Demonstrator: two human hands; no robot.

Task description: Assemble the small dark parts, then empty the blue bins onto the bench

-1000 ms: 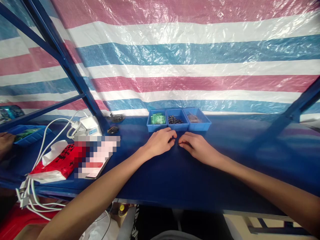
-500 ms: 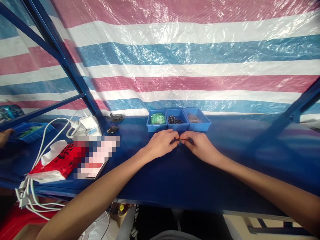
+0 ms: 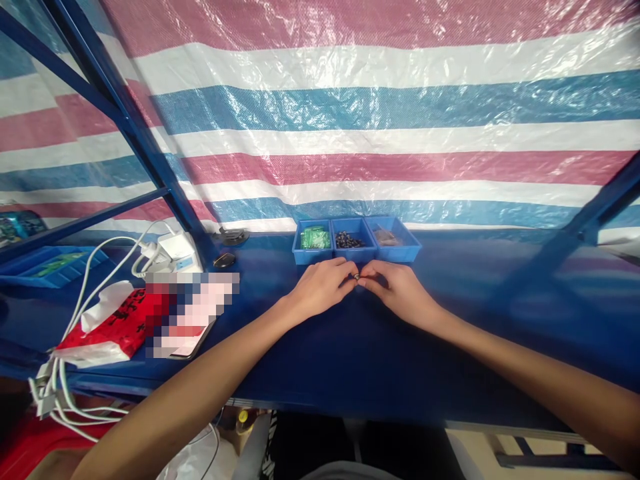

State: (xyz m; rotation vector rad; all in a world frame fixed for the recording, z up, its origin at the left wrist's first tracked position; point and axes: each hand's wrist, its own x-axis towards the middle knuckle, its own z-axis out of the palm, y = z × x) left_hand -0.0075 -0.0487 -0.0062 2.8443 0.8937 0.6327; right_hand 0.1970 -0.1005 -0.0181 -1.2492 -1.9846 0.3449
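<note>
Closest in, two bare arms come up from the bottom, one from 7 o'clock and one from 4 o'clock. They meet in the middle of the dark blue table point(image 3: 350, 353). The left hand point(image 3: 320, 288) sits low on the table with its fingers curled in. The right hand point(image 3: 395, 290) is curled the same way, just beside it. Their fingertips come together, and pinched between them is a tiny dark piece point(image 3: 357, 275) with a light spot on it. Both hands are closed on it at the tips. The piece is too small to tell what it is.

At 9 o'clock from the hands, well apart from them, lies a red tissue pack point(image 3: 120, 320) with a white tissue sticking out. White cables point(image 3: 90, 280) run by it and hang over the table edge. A bit farther, at 10 o'clock, sit a white plug block point(image 3: 175, 248) and a small black thing point(image 3: 223, 260).

Just past the hands, at 12 o'clock, three blue boxes stand in a row, touching. The left box point(image 3: 313, 255) has green bits, the middle box point(image 3: 354, 255) has dark bits, and the right box point(image 3: 400, 253) has brownish bits. The tiny piece is near the middle box.

Behind it all hangs a shiny striped sheet point(image 3: 350, 100) in red, white and blue. A blue metal bar point(image 3: 135, 127) slants up at 11 o'clock
</note>
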